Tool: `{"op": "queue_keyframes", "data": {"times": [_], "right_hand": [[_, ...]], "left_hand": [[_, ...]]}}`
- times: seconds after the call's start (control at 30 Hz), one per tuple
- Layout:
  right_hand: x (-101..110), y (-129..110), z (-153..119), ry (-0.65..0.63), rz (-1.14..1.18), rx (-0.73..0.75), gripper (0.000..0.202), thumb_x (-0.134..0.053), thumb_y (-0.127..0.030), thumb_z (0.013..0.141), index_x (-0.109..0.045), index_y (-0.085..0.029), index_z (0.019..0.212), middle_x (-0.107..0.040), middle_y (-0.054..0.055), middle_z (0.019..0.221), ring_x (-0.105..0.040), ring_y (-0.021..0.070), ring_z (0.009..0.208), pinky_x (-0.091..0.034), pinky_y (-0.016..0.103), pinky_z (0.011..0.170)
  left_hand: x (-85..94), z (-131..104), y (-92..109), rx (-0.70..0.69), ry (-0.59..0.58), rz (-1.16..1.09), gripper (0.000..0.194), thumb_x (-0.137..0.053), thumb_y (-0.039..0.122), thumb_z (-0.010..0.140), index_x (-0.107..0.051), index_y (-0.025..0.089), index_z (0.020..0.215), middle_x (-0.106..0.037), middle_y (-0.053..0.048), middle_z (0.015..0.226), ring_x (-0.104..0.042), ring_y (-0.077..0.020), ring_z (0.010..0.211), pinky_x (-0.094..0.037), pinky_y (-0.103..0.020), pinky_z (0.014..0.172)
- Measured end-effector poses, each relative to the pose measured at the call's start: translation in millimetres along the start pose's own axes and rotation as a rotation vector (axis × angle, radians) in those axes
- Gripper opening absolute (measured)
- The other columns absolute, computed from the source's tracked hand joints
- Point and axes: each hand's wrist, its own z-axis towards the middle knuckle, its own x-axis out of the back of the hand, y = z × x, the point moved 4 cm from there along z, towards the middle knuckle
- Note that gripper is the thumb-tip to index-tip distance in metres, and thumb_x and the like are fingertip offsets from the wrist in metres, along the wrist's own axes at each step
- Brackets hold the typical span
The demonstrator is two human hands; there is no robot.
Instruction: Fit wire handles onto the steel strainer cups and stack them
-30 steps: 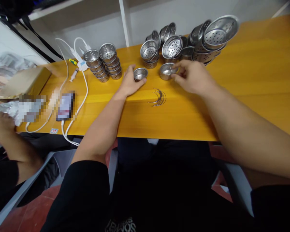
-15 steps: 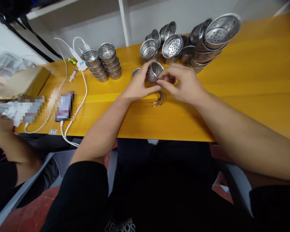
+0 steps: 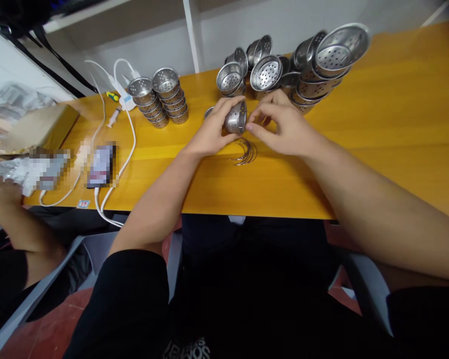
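Note:
My left hand [image 3: 208, 130] is closed around a small perforated metal cup [image 3: 235, 118], which lies tilted on its side with its mouth toward my right hand. The fingers of my right hand [image 3: 280, 124] are curled, thumb and fingertips close by the cup's rim; whatever they pinch is too small or hidden to make out. Just below the cup, several thin curved wires [image 3: 246, 153] lie bunched on the table. Part of another metal cup [image 3: 208, 111] shows behind my left hand.
Two stacks of perforated cups [image 3: 165, 80] stand at the back left. More cups [image 3: 266, 73] and a tall leaning stack [image 3: 333, 55] stand at the back right. White cables [image 3: 133, 144], a phone [image 3: 101, 164] and a cardboard box [image 3: 41, 130] are on the left, near another person's hand [image 3: 2, 194].
The cup in my left hand has turned, its mouth swinging from upward to the right. My right fingertips have shifted slightly right, from inside the mouth to beside the rim.

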Motion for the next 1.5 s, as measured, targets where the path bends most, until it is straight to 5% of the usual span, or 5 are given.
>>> {"op": "queue_keyframes", "data": {"times": [0.23, 0.43, 0.8, 1.1, 1.5], "right_hand": [[-4, 13, 5, 0.075, 0.025, 0.006, 0.071, -0.09, -0.108, 0.101, -0.089, -0.04, 0.118, -0.085, 0.017, 0.146, -0.073, 0.0563, 0.149, -0.065, 0.087, 0.13], [-3, 12, 5, 0.084, 0.076, -0.021, 0.048, -0.091, -0.098, 0.105, -0.094, -0.052, 0.117, -0.085, 0.01, 0.154, -0.07, 0.0558, 0.15, -0.061, 0.095, 0.129], [3, -8, 7, 0.008, 0.162, 0.033, 0.062, -0.1, -0.107, 0.091, -0.09, -0.046, 0.099, -0.086, 0.011, 0.148, -0.075, 0.0521, 0.146, -0.06, 0.089, 0.138], [-4, -7, 0, -0.233, 0.058, 0.077, 0.065, -0.101, -0.1, 0.096, -0.09, -0.036, 0.098, -0.085, 0.014, 0.135, -0.084, 0.0469, 0.129, -0.068, 0.079, 0.129], [-4, 16, -1, -0.322, -0.019, 0.089, 0.06, -0.095, -0.098, 0.099, -0.09, -0.038, 0.1, -0.088, 0.011, 0.13, -0.084, 0.0463, 0.129, -0.066, 0.077, 0.128]], "left_hand": [[-2.6, 2, 4, -0.023, 0.005, -0.027, 0.085, -0.096, 0.064, 0.107, -0.062, 0.038, 0.181, -0.066, -0.012, 0.193, -0.059, -0.0454, 0.19, -0.041, -0.066, 0.167], [-2.6, 4, 2, -0.047, -0.001, 0.004, 0.087, -0.09, 0.061, 0.108, -0.057, 0.038, 0.185, -0.063, -0.013, 0.195, -0.058, -0.0462, 0.19, -0.042, -0.07, 0.165], [6.4, -1, -9, 0.038, 0.091, -0.003, 0.106, -0.098, 0.095, 0.098, -0.065, 0.036, 0.179, -0.065, -0.019, 0.183, -0.058, -0.0496, 0.187, -0.04, -0.068, 0.166], [17.4, -3, -73, 0.208, 0.345, -0.015, 0.119, -0.067, 0.118, 0.102, -0.047, 0.038, 0.188, -0.065, -0.02, 0.19, -0.062, -0.044, 0.183, -0.042, -0.07, 0.163], [0.5, -1, -116, 0.212, 0.272, -0.128, 0.138, -0.075, 0.132, 0.077, -0.059, 0.032, 0.17, -0.071, -0.024, 0.182, -0.065, -0.0457, 0.181, -0.045, -0.068, 0.161]]}}
